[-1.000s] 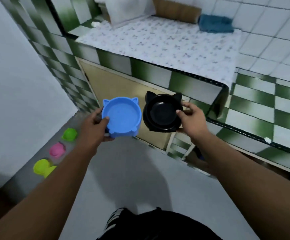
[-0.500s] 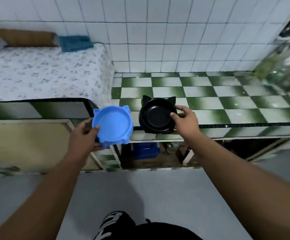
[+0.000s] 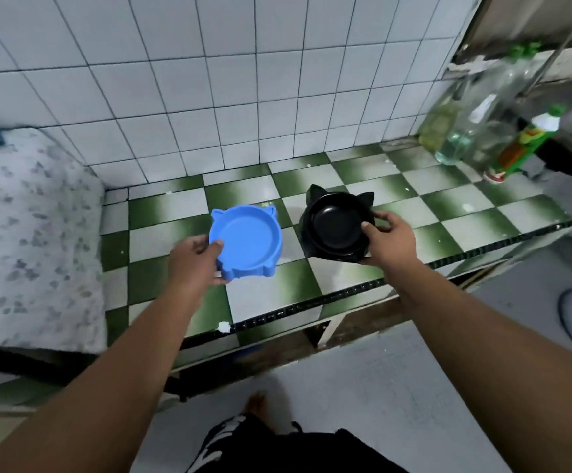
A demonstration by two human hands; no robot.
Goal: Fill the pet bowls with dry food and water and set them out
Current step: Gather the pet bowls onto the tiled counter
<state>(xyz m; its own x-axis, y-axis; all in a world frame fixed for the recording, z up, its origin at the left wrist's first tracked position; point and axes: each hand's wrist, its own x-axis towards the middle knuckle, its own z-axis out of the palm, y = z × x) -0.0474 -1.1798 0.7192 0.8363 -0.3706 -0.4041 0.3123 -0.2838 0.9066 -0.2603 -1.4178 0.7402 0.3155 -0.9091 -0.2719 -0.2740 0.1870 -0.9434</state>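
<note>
Hands around blue bowl, black bowl

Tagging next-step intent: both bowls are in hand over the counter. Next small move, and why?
Probably set both down on the tiled counter and release. The left hand grips the blue bowl, the right hand the black bowl; both look empty, so the hands need freeing before filling.
</note>
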